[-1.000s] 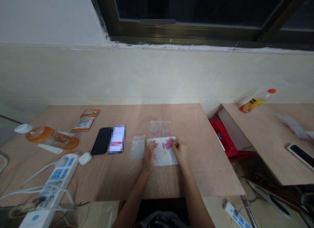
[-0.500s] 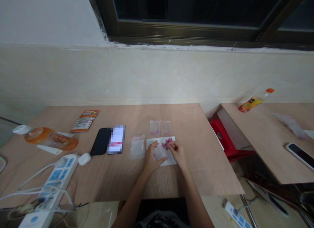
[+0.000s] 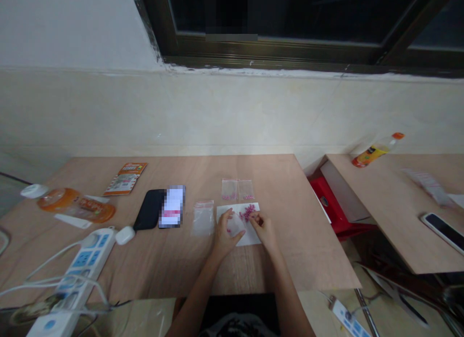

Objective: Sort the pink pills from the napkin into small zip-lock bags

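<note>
A white sheet of paper (image 3: 251,239) lies on the wooden desk, with a pile of small pink beads (image 3: 248,211) on its upper right part. My left hand (image 3: 224,234) grips a small clear zip bag (image 3: 236,224) between thumb and fingers over the sheet's left side. A few pink beads show in that bag. Just right of the pile, my right hand (image 3: 267,230) has thumb and fingertips pinched together; whatever they hold is too small to make out. Behind the paper lie two clear zip bags (image 3: 237,188) with pink beads at their bottoms.
Left of the paper lie a stack of clear bags (image 3: 203,220), a lit phone (image 3: 172,206) and a black phone (image 3: 149,209). Farther left are an orange drink bottle (image 3: 76,205), a power strip (image 3: 85,262) and an orange packet (image 3: 126,178). Another desk (image 3: 398,206) stands at right.
My right hand has drawn slightly right and down from the bead pile, showing more of it. The left hand and its bag stay nearly still.
</note>
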### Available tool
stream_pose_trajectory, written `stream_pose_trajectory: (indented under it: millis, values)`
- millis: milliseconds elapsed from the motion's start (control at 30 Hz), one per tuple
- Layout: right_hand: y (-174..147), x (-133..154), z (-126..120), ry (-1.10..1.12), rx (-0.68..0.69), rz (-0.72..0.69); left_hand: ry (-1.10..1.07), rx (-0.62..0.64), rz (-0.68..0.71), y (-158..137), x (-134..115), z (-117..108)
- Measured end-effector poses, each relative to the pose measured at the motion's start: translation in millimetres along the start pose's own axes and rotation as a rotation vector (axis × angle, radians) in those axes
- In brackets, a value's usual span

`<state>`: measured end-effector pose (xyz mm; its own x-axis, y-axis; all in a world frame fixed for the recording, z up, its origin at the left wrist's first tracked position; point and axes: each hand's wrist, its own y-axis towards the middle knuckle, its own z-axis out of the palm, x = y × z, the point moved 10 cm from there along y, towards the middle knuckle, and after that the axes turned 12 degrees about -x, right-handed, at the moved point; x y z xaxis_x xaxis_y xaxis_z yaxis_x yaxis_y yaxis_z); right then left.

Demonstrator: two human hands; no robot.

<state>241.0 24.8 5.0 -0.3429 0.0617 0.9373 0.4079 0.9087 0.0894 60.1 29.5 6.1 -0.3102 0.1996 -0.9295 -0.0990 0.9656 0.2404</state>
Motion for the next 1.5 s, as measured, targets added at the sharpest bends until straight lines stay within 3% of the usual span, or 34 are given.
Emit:
stream_pose_trajectory:
  millis: [167,367,800,933,1233,1500]
  values:
    - [1,-13,-20,-0.246,-0.076,-0.023,-0.018,-0.026,-0.006,2,-3,-3]
    - [1,-9,-19,-0.404,-0.059,-0.078,-0.024,-0.036,-0.009,2,-3,-4]
    - [4,-3,-18,-0.478,-0.071,-0.112,-0.021,-0.029,0.002,1,-1,-3]
    - [4,-4,-19,-0.415,-0.087,-0.091,-0.003,-0.028,-0.002,1,2,-2]
    - [-5,13,2,0.021,-0.037,0.01,-0.025,-0.05,0.019,1,1,-3]
    - [-16,20,25,0.09,0.087,0.034,-0.042,-0.04,0.024,1,-3,-3]
